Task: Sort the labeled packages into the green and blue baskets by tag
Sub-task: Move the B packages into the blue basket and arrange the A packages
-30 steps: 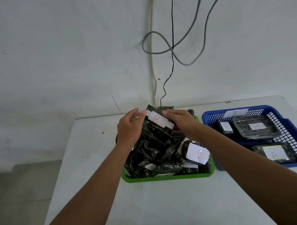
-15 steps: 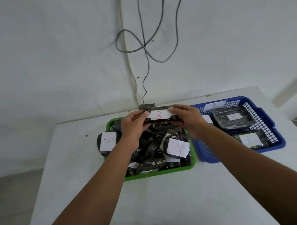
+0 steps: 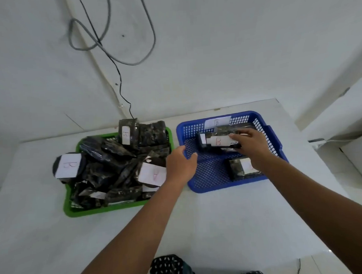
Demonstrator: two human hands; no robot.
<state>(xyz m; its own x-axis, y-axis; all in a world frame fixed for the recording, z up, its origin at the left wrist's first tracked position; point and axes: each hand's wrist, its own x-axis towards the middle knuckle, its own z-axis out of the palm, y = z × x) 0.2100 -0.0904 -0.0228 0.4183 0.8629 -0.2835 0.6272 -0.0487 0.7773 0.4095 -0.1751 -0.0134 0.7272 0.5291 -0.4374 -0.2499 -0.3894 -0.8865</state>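
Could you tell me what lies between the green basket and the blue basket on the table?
In the head view, the open left hand hovers over the gap between the green basket and blue basket; below it, bare white table.

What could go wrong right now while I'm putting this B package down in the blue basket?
1. The right hand holds the B package only by its right end, above other packages in the blue basket; with that grip it could tip or land label-down.
2. The left hand hovers open between the baskets and could brush the A-tagged package at the green basket edge, knocking it out.
3. The round B-tagged package overhangs the green basket's left rim and may slide off.
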